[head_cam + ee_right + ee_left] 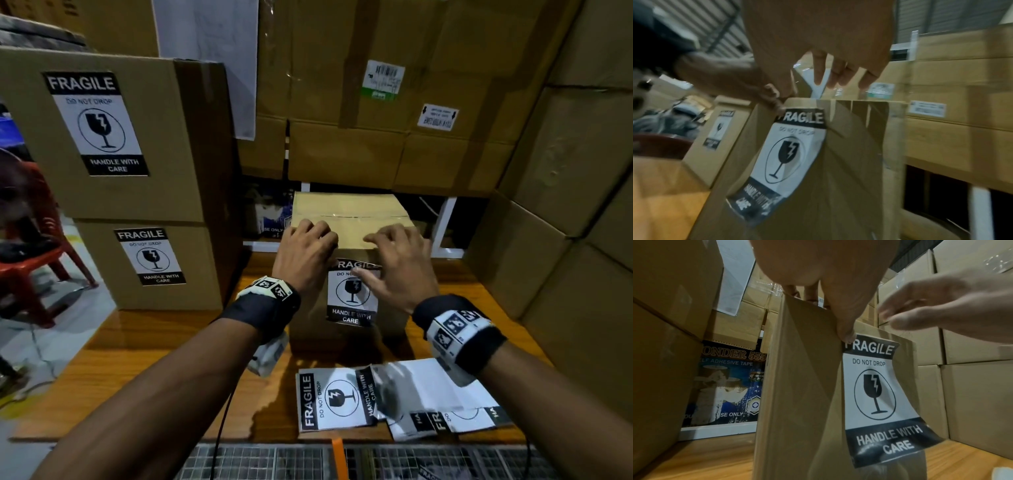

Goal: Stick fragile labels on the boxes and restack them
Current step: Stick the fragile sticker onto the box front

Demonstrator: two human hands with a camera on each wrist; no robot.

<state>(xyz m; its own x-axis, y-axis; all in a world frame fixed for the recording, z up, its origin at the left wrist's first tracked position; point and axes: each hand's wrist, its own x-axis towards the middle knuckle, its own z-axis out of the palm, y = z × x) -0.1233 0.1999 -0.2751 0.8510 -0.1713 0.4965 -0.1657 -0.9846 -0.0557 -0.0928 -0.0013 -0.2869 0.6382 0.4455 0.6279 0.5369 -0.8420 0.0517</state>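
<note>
A small cardboard box (349, 209) stands on the wooden table (154, 359) in front of me. A black-and-white fragile label (352, 298) hangs on its near face, stuck along the top. The label's lower right corner curls off the cardboard (920, 426). My left hand (320, 245) grips the box's top left edge, fingers over the top, and its thumb (846, 332) presses the label's top left corner. My right hand (380, 253) hovers over the top right edge with fingers spread and holds nothing; I cannot tell if its thumb touches the label.
Two labelled boxes (113, 137) are stacked at the left. Loose fragile labels (332, 399) and white backing sheets (445, 387) lie at the table's near edge. Large cartons (376, 102) wall in the back and right. A red plastic chair (34, 270) stands far left.
</note>
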